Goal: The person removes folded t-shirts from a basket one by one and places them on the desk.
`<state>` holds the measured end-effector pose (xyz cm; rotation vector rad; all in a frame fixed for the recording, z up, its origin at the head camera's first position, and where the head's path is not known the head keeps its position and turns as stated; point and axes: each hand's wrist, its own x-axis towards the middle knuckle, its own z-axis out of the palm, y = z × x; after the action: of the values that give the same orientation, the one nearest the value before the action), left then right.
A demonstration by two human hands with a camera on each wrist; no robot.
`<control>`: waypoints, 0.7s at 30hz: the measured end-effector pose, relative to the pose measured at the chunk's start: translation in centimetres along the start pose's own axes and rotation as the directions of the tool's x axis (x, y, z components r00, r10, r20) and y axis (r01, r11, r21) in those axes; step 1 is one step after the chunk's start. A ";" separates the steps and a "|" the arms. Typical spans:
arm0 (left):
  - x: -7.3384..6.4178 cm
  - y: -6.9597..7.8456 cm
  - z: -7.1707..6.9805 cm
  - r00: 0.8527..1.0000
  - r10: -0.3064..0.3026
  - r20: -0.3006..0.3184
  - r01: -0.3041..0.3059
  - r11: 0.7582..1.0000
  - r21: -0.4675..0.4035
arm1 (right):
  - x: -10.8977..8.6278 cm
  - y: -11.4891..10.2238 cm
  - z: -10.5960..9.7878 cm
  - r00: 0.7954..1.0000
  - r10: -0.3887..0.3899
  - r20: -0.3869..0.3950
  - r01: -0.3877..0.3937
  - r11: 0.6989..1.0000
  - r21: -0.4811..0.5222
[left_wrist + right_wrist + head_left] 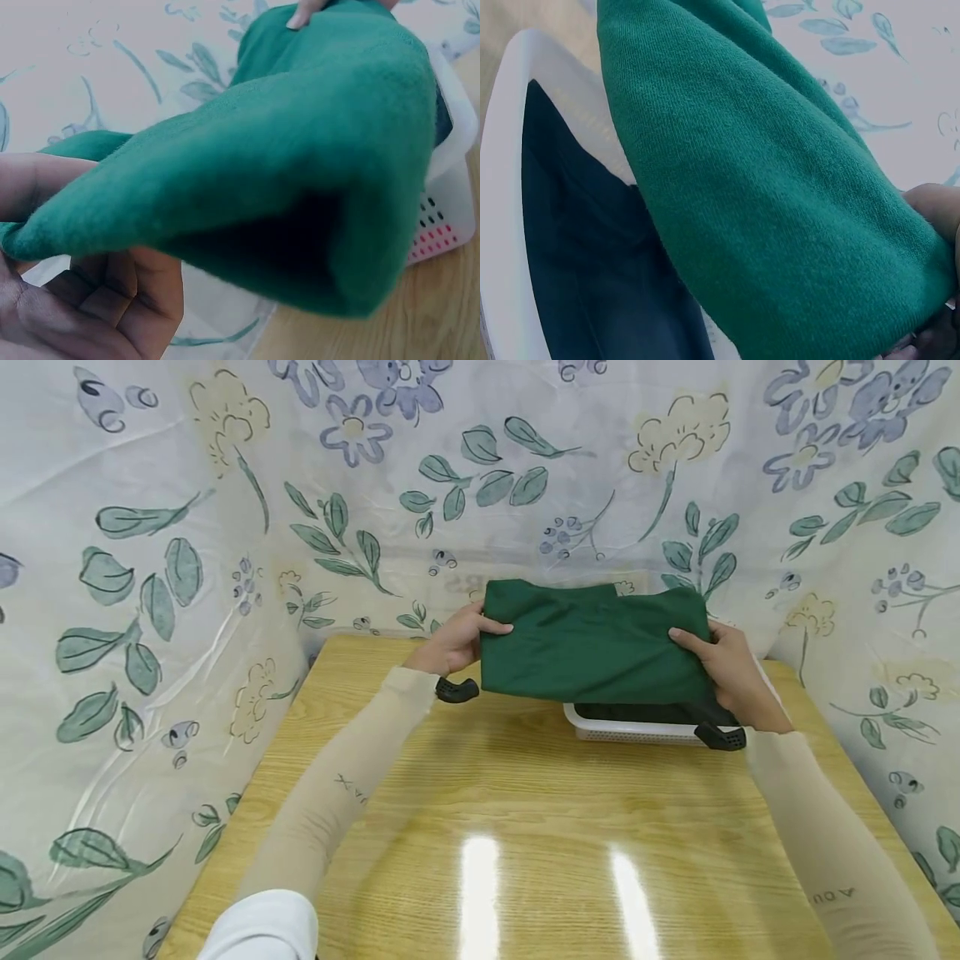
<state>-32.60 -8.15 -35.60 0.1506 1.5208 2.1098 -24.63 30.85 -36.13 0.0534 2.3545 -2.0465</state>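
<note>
A folded green cloth (585, 647), perhaps a garment, hangs in the air between both hands in the head view. My left hand (456, 639) pinches its left edge, thumb on the near face and fingers behind. At the opposite edge my right hand (723, 668) grips it the same way. In the left wrist view the green cloth (300, 150) shows an open fold at its end. Below and behind its right half stands a white basket (645, 731) with dark cloth (592, 255) inside. The green cloth hides part of the basket.
The basket is at the back right of a wooden table (480, 810). Floral-patterned sheets (465, 527) hang behind the table and along both sides. A black strap piece (457, 691) sits at the left wrist, another (720, 737) at the right.
</note>
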 end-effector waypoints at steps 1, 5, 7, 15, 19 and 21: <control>-0.1 0.0 -0.2 1.000 -0.002 -0.005 0.002 1.000 0.002 | 0.1 0.0 0.2 1.000 -0.007 0.001 0.007 1.000 0.004; -0.6 0.2 -1.0 1.000 -0.008 -0.013 0.008 1.000 0.006 | 0.3 -0.2 1.1 1.000 -0.017 0.011 0.016 1.000 0.026; -0.7 0.3 -1.3 1.000 -0.004 -0.014 0.005 1.000 0.005 | 0.4 -0.4 1.5 1.000 -0.012 0.014 0.012 1.000 0.025; -1.7 0.6 -2.8 0.999 0.018 -0.045 -0.017 1.000 0.027 | 0.8 -1.1 3.3 0.999 -0.033 0.040 0.034 0.999 -0.027; -2.1 0.5 -3.7 0.998 -0.001 -0.062 0.003 1.000 0.023 | 1.0 -1.0 4.2 0.998 -0.034 0.050 0.036 0.999 -0.036; -2.4 0.4 -4.2 0.998 -0.013 -0.068 0.014 1.000 0.022 | 1.1 -1.0 4.6 0.998 -0.037 0.058 0.039 0.998 -0.039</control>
<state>-32.28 -12.92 -36.28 0.0773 1.5803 2.1077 -25.80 26.15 -35.84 -0.0510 2.3794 -1.9881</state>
